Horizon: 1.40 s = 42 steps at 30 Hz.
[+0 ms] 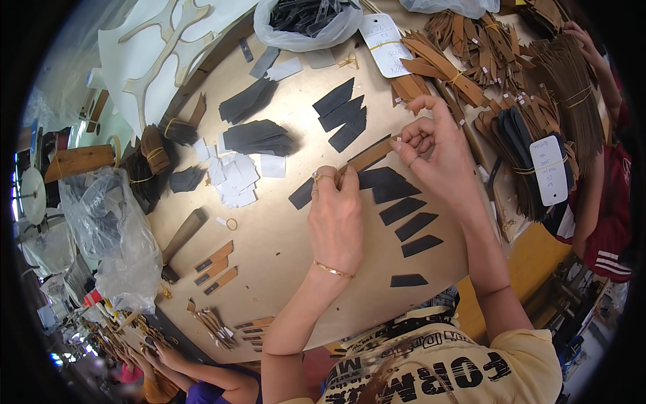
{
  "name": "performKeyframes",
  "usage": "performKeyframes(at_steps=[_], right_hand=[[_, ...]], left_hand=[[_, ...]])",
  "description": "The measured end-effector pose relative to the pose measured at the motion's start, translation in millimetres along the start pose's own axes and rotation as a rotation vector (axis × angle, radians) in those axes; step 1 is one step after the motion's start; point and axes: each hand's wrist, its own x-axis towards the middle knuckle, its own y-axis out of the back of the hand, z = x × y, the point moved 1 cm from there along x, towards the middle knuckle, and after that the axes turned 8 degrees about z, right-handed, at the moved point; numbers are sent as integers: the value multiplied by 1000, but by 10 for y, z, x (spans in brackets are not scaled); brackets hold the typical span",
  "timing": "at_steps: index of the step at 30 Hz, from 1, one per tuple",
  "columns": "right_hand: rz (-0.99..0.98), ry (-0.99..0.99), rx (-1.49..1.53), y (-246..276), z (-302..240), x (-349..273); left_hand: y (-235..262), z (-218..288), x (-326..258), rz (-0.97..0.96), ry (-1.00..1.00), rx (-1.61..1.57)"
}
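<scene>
My left hand (pixel 335 219) presses its bent fingertips onto the lower end of a brown leather strip (pixel 370 156) with a dark edge. My right hand (pixel 436 151) pinches the strip's upper end, where a tiny white spot shows; its other fingers curl loosely. Just under the strip, a black leather piece (pixel 387 183) lies flat, and another black piece (pixel 302 194) shows left of my left hand. Several slanted black pieces (pixel 416 225) run in a row toward me. Beyond the strip, a few more black pieces (pixel 340 111) lie fanned out.
Left of my hands are stacks of black pieces (pixel 259 137), white paper squares (pixel 232 178), a wooden-handled tool (pixel 185 234) and small brown strips (pixel 219 267). Tied bundles of brown strips (pixel 565 87) crowd the right. A plastic bag (pixel 306 37) holds black pieces. Other people sit at both sides.
</scene>
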Motion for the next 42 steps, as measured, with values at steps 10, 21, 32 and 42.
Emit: performKeyframes(at_steps=[10,21,32,42], right_hand=[[253,826,-869,-192,35,-423],[132,744,-947,-535,-50,-741],[129,611,-594,-677,-247,-682],[-67,-7,43,-302,-175,-101]], left_hand=[[-19,-33,15,41,45,-20],[112,-353,126,32,84,-454],[156,-352,102,75,302,-658],[-31,-292,-10,290,66,-392]])
